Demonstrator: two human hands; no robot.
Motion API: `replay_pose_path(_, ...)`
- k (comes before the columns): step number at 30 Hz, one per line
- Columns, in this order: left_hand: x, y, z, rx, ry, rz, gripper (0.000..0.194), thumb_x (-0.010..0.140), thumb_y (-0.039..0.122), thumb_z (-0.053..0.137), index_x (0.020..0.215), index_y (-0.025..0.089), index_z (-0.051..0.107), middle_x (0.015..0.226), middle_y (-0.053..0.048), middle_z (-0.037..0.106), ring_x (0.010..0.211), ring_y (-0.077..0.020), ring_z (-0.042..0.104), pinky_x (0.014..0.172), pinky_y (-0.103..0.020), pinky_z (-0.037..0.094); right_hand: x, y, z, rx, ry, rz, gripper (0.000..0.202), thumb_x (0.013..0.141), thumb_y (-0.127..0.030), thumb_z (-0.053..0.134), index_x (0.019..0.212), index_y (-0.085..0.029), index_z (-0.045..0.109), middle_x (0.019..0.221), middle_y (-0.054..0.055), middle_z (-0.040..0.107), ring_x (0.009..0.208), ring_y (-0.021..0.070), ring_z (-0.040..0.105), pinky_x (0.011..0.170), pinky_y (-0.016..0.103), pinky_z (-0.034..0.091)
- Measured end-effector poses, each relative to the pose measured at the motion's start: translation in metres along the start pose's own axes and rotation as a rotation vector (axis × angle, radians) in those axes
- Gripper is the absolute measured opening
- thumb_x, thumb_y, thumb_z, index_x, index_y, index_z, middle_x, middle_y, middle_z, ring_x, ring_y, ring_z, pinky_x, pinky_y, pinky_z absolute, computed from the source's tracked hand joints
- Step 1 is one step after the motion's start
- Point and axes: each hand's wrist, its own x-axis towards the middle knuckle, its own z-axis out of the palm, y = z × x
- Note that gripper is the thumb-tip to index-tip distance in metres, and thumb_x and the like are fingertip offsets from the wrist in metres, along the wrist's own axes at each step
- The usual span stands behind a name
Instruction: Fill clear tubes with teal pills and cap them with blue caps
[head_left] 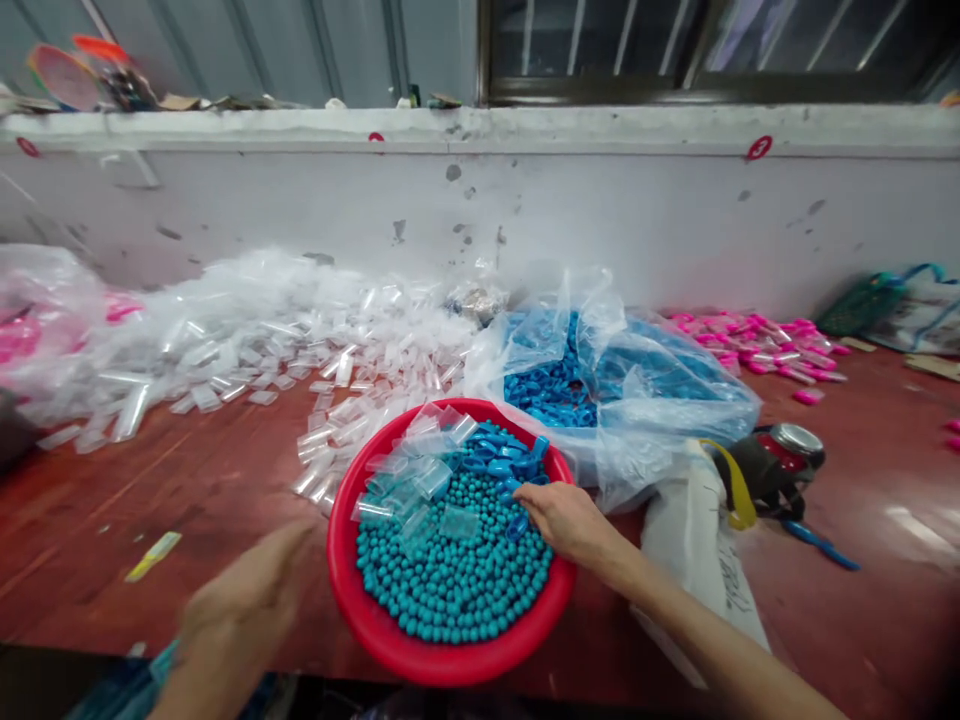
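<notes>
A red basin (450, 665) stands near the table's front edge. It holds many turquoise beads (450, 590), with clear plastic sleeves (431, 480) lying on them at the left and small blue plastic pieces (499, 455) heaped at the back right. My right hand (562, 515) reaches over the basin's right rim. Its fingers are closed together at a blue piece among the heap, and the fingertips partly cover it. To the left of the basin, my left hand (251, 590) is apart from it over the table, blurred by motion; I cannot make out its fingers.
Behind the basin spreads a pile of clear sleeves (330, 330). An open plastic bag (637, 420) of blue pieces lies right of it. Pink pieces (772, 345), a metal-lidded jar (795, 445), a white sack (694, 540) and a yellow strip (154, 555) are on the red table (67, 530).
</notes>
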Motion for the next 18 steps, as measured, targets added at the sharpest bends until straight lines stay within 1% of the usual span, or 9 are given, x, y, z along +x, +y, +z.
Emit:
replay_pose_path(1, 0.002, 0.015, 0.015, 0.018, -0.134, 0.108, 0.032, 0.078, 0.036, 0.043, 0.102, 0.024, 0.059, 0.096, -0.003, 0.068, 0.082, -0.0220, 0.063, 0.072, -0.031, 0.047, 0.000, 0.001, -0.001, -0.037, -0.009, 0.005, 0.024, 0.088, -0.019, 0.037, 0.088, -0.023, 0.061, 0.081, 0.003, 0.068, 0.077, 0.0169, 0.062, 0.061, 0.023, 0.034)
replay_pose_path(3, 0.006, 0.045, 0.045, 0.062, -0.369, 0.233, 0.033, 0.083, 0.028, 0.037, 0.110, 0.026, 0.054, 0.098, -0.003, 0.066, 0.082, -0.0202, 0.063, 0.069, -0.029, 0.047, 0.000, -0.003, 0.000, -0.121, -0.043, 0.004, 0.023, 0.089, -0.024, 0.038, 0.087, -0.022, 0.061, 0.080, 0.004, 0.068, 0.075, 0.0190, 0.063, 0.059, 0.024, 0.035)
replay_pose_path(4, 0.009, 0.058, 0.058, 0.074, -0.464, 0.279, 0.034, 0.083, 0.026, 0.037, 0.114, 0.026, 0.051, 0.100, -0.004, 0.065, 0.080, -0.0196, 0.063, 0.068, -0.028, 0.046, 0.000, -0.007, 0.002, -0.164, -0.063, 0.009, 0.023, 0.089, -0.028, 0.039, 0.086, -0.021, 0.061, 0.079, 0.005, 0.069, 0.073, 0.0205, 0.063, 0.058, 0.025, 0.036)
replay_pose_path(5, 0.011, 0.069, 0.069, 0.099, -0.525, 0.300, 0.035, 0.083, 0.027, 0.039, 0.117, 0.025, 0.048, 0.101, -0.005, 0.064, 0.079, -0.0204, 0.062, 0.067, -0.029, 0.046, 0.001, -0.013, 0.006, -0.204, -0.076, 0.025, 0.023, 0.088, -0.033, 0.041, 0.086, -0.020, 0.060, 0.078, 0.007, 0.069, 0.072, 0.0222, 0.064, 0.057, 0.026, 0.037)
replay_pose_path(8, 0.017, 0.089, 0.091, 0.144, -0.569, 0.323, 0.039, 0.083, 0.031, 0.041, 0.119, 0.016, 0.044, 0.098, -0.011, 0.062, 0.084, -0.0262, 0.060, 0.072, -0.036, 0.044, 0.007, -0.034, 0.025, -0.276, -0.047, 0.139, 0.031, 0.084, -0.043, 0.047, 0.088, -0.015, 0.059, 0.076, 0.012, 0.068, 0.071, 0.0264, 0.064, 0.057, 0.030, 0.041)
replay_pose_path(11, 0.020, 0.093, 0.102, 0.116, -0.569, 0.337, 0.028, 0.082, 0.027, 0.041, 0.105, 0.013, 0.051, 0.092, -0.014, 0.059, 0.085, -0.0286, 0.057, 0.072, -0.039, 0.042, 0.016, -0.046, 0.041, -0.272, 0.014, 0.224, 0.030, 0.081, -0.042, 0.051, 0.092, -0.014, 0.057, 0.080, 0.013, 0.067, 0.074, 0.0269, 0.064, 0.059, 0.031, 0.043)
replay_pose_path(13, 0.020, 0.093, 0.106, 0.076, -0.568, 0.350, 0.022, 0.082, 0.020, 0.040, 0.099, 0.014, 0.052, 0.093, -0.013, 0.057, 0.086, -0.0276, 0.056, 0.074, -0.039, 0.041, 0.019, -0.048, 0.045, -0.262, 0.026, 0.215, 0.023, 0.082, -0.036, 0.052, 0.093, -0.016, 0.057, 0.084, 0.011, 0.067, 0.076, 0.0254, 0.063, 0.060, 0.029, 0.043)
replay_pose_path(15, 0.020, 0.091, 0.108, 0.018, -0.565, 0.356, 0.024, 0.080, 0.014, 0.038, 0.101, 0.014, 0.050, 0.099, -0.013, 0.055, 0.090, -0.0265, 0.055, 0.077, -0.039, 0.039, 0.018, -0.047, 0.044, -0.263, 0.019, 0.176, 0.016, 0.084, -0.031, 0.049, 0.093, -0.019, 0.056, 0.085, 0.007, 0.067, 0.078, 0.0231, 0.063, 0.059, 0.027, 0.042)
replay_pose_path(18, 0.022, 0.089, 0.109, -0.097, -0.582, 0.357, 0.030, 0.074, 0.010, 0.042, 0.102, 0.016, 0.047, 0.100, -0.011, 0.055, 0.089, -0.0241, 0.054, 0.077, -0.038, 0.039, 0.013, -0.044, 0.039, -0.227, 0.007, 0.112, 0.021, 0.087, -0.023, 0.041, 0.105, -0.019, 0.050, 0.085, 0.005, 0.067, 0.078, 0.0200, 0.063, 0.059, 0.025, 0.040)
